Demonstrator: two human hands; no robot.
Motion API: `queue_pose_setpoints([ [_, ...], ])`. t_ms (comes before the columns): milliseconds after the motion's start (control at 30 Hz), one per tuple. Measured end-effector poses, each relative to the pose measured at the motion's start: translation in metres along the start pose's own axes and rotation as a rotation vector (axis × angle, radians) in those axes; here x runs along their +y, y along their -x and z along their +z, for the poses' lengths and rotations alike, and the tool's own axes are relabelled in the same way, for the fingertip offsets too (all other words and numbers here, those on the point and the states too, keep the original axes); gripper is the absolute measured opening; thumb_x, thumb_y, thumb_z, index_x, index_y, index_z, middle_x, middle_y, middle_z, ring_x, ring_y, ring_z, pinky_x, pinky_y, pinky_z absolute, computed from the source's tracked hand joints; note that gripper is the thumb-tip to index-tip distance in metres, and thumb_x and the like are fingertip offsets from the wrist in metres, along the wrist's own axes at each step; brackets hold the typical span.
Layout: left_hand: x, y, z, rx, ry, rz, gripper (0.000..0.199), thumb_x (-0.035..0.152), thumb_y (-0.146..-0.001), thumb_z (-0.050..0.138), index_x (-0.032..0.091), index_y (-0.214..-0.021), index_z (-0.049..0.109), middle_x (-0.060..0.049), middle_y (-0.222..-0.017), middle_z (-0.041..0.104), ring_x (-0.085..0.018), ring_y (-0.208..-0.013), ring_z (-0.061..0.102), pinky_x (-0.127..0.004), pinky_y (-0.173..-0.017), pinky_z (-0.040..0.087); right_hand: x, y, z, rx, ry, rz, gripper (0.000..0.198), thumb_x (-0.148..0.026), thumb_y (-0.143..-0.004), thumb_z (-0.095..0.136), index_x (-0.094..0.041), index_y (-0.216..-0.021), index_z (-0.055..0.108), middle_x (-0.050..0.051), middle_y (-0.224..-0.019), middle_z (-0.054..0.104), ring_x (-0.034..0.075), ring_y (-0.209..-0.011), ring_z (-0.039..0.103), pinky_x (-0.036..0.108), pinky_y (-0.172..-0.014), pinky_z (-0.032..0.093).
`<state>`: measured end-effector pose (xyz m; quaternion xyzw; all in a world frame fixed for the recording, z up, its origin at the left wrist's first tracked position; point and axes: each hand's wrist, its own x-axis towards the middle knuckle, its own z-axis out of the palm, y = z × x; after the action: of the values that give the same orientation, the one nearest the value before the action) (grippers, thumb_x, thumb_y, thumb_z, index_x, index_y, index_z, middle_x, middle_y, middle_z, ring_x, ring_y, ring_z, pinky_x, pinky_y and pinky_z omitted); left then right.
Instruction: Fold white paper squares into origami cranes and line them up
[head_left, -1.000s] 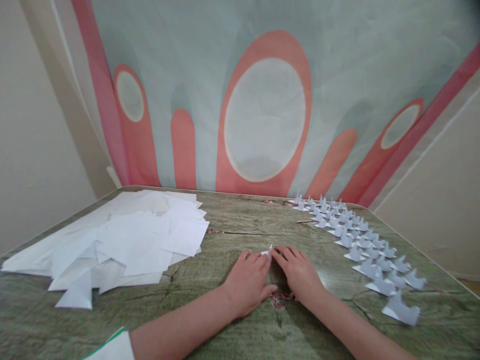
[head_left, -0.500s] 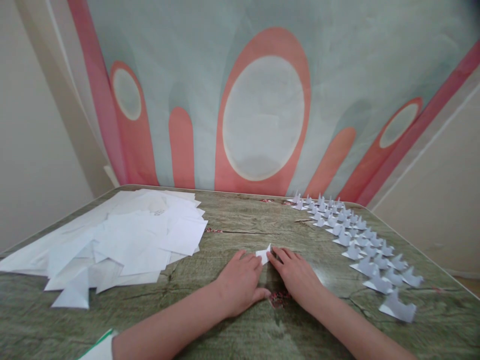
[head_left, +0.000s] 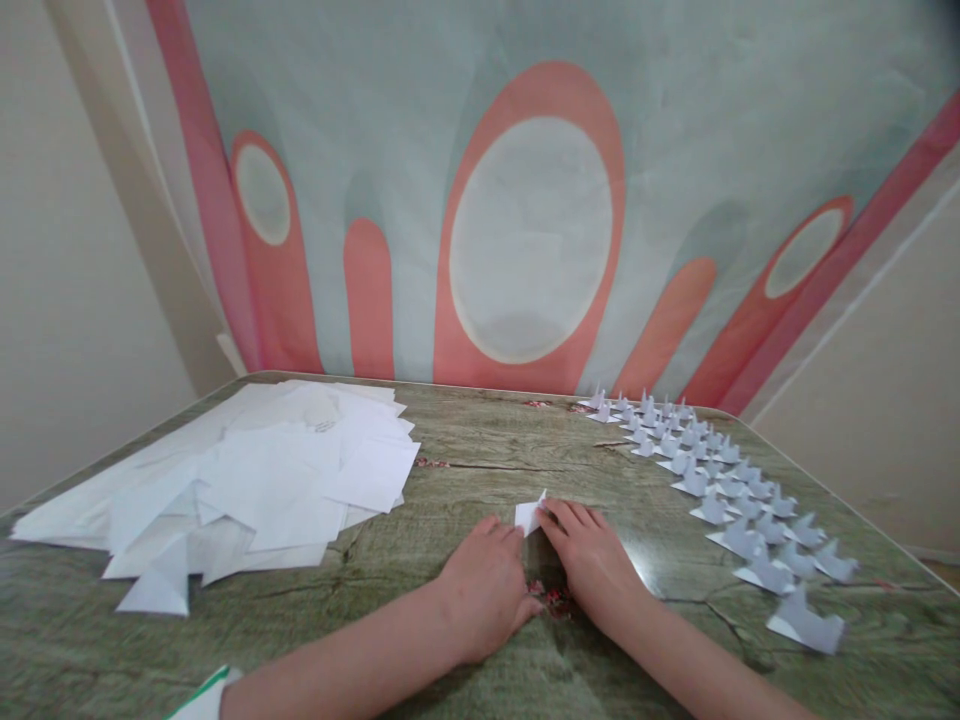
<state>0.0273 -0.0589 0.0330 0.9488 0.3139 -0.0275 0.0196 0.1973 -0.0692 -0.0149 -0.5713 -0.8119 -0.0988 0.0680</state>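
A small piece of folded white paper (head_left: 527, 516) with a raised point lies on the table between my hands. My right hand (head_left: 589, 555) has its fingertips closed on the paper's right side. At the paper's lower left edge, the fingertips of my left hand (head_left: 487, 585) rest against it. The left thumb stands apart, pointing right over the table, and the left fingers are slightly bent. The underside of the paper and part of the right fingers' grip are hidden.
A wide heap of loose white paper sheets (head_left: 277, 480) covers the table's left side, with a folded paper triangle (head_left: 161, 580) at its near edge. Rows of small folded paper figures (head_left: 739, 537) stand along the right. A patterned panel (head_left: 412, 300) rises behind the wood-grain table (head_left: 480, 420).
My left hand has drawn slightly down and toward me, uncovering more of the paper's lower left. The right hand still touches the paper. The whole view has shifted slightly.
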Motion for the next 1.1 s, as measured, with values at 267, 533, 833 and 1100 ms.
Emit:
queue_pose_setpoints([
  [267, -0.034, -0.013, 0.008, 0.177, 0.216, -0.101, 0.018, 0.024, -0.082, 0.052, 0.018, -0.093, 0.064, -0.006, -0.088, 0.064, -0.022, -0.085, 0.058, -0.034, -0.079, 0.044, -0.005, 0.001, 0.008, 0.029, -0.044, -0.07, 0.036, -0.006, -0.082, 0.048, -0.01, -0.117, 0.056, 0.013, -0.12, 0.056, 0.024, -0.105, 0.05, 0.036, -0.089, 0.041],
  [533, -0.062, -0.023, 0.029, 0.291, 0.416, -0.041, 0.028, 0.028, -0.079, 0.057, 0.022, -0.106, 0.063, -0.006, -0.107, 0.057, -0.021, -0.102, 0.05, -0.033, -0.091, 0.039, -0.001, 0.001, 0.012, 0.025, -0.037, -0.078, 0.043, 0.0, -0.079, 0.042, -0.01, -0.118, 0.055, 0.011, -0.12, 0.056, 0.023, -0.106, 0.049, 0.036, -0.09, 0.041],
  [833, -0.057, -0.023, 0.033, 0.315, 0.496, -0.013, 0.027, 0.021, -0.079, 0.055, 0.02, -0.105, 0.062, -0.006, -0.105, 0.058, -0.02, -0.1, 0.051, -0.032, -0.092, 0.038, 0.002, 0.001, 0.016, 0.036, -0.046, -0.091, 0.045, 0.001, -0.077, 0.041, -0.01, -0.118, 0.055, 0.01, -0.121, 0.056, 0.022, -0.105, 0.049, 0.036, -0.091, 0.041],
  [1100, -0.053, -0.023, 0.028, 0.333, 0.569, 0.014, 0.031, 0.017, -0.079, 0.053, 0.019, -0.109, 0.06, -0.006, -0.105, 0.058, -0.019, -0.1, 0.051, -0.03, -0.091, 0.039, 0.004, 0.001, 0.016, 0.053, -0.08, -0.096, 0.046, 0.001, -0.077, 0.041, -0.011, -0.118, 0.055, 0.01, -0.121, 0.056, 0.022, -0.106, 0.049, 0.036, -0.092, 0.041],
])
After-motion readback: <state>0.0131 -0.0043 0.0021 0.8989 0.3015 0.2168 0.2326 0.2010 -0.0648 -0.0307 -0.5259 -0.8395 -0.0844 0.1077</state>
